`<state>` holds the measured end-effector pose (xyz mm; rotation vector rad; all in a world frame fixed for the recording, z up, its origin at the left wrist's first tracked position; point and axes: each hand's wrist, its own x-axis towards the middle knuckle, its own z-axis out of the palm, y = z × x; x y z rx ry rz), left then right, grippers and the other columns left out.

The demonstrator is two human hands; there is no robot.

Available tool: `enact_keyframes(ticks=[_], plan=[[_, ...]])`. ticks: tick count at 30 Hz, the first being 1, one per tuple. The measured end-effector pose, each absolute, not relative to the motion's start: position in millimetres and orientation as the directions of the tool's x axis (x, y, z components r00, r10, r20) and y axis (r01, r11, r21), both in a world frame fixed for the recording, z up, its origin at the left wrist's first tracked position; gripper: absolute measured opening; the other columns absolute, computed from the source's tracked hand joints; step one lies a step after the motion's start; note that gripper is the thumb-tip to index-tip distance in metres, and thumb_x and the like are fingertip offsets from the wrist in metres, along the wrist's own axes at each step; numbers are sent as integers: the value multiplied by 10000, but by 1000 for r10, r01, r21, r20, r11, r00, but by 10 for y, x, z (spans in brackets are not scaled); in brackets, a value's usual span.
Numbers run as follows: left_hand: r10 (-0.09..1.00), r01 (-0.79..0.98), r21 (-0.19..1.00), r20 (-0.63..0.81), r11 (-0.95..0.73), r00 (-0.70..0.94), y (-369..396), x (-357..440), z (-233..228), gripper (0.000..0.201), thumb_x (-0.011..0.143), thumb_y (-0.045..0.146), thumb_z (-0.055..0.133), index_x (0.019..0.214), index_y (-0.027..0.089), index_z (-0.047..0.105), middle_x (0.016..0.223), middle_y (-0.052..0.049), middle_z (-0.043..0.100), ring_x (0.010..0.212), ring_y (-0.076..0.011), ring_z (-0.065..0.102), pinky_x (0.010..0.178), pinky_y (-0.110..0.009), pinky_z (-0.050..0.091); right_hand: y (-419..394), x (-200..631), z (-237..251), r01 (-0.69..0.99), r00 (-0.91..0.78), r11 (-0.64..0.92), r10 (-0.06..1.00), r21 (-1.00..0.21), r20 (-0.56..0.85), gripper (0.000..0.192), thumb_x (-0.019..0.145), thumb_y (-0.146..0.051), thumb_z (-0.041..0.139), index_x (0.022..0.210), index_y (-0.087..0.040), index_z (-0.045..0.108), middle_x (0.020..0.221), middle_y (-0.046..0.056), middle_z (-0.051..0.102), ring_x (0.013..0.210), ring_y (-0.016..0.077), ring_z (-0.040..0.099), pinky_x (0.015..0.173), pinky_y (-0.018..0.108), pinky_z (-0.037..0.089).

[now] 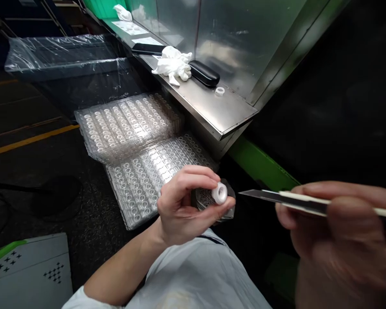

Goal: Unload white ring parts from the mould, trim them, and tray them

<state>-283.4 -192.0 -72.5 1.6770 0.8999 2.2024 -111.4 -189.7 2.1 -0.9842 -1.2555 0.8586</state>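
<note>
Clear blister trays (128,128) stacked left, below the steel counter (218,111) edge. Left hand (183,206) pinches small white ring (219,193) by its rim between thumb and fingers; looks light, stiff, slippery. Right hand (341,231), blurred, closed around a thin blade tool (292,201) pointing at the ring.

The ring (219,193) pinched in my left hand (183,206) is plain white. My right hand (337,231) carries a blade (266,196) of grey steel with a cream strip along its handle. At centre left, the clear trays (128,124) show rows of round pockets. The shelf (218,109) in the upper middle is silver, bearing white gloves (173,64) and a black case (204,73) (glossy). A green bar (260,165) runs below it.
</note>
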Motion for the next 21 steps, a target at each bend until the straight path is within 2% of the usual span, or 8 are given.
enact_keyframes(ticks=[5, 9, 13, 16, 21], plan=[[529, 204, 594, 796, -778, -294, -1918, -2866, -745, 426, 705, 41, 905, 1042, 139, 663, 982, -71, 708, 892, -175, 696, 751, -309, 627, -1998, -1213, 38, 114, -10, 390, 920, -914, 392, 15, 913, -253, 780, 907, -265, 785, 743, 15, 701, 562, 157, 618, 475, 316, 472], [501, 275, 560, 826, -781, -258, -1922, -2889, -748, 440, 686, 12, 907, 1037, 124, 667, 988, -78, 711, 891, -175, 702, 755, -310, 631, -1924, -1126, 0, 159, -131, 478, 877, -864, 462, 97, 891, -194, 802, 957, -264, 792, 830, 23, 757, 618, 171, 678, 543, 325, 554], [477, 333, 529, 848, -781, -231, -1916, -2892, -760, 420, 709, 38, 905, 1047, 135, 675, 978, -66, 722, 889, -169, 707, 771, -309, 640, -1913, -1041, -64, 160, -207, 501, 860, -851, 467, 186, 858, -239, 848, 1029, -275, 784, 918, 38, 778, 708, 202, 720, 589, 343, 604], [468, 329, 529, 847, -782, -251, -1898, -2891, -772, 404, 710, 62, 911, 1036, 139, 687, 962, -59, 730, 872, -166, 711, 755, -296, 634, -1943, -1066, -121, 148, -186, 539, 839, -829, 512, 217, 853, -275, 856, 1055, -296, 779, 950, 38, 780, 736, 215, 730, 605, 358, 620], [500, 246, 555, 828, -795, -252, -1879, -2910, -776, 423, 681, 21, 912, 1038, 108, 702, 952, -83, 734, 885, -179, 715, 771, -291, 619, -1946, -1125, -162, 224, -147, 573, 820, -788, 554, 131, 855, -282, 850, 973, -294, 795, 892, 46, 773, 759, 244, 738, 607, 387, 619]])
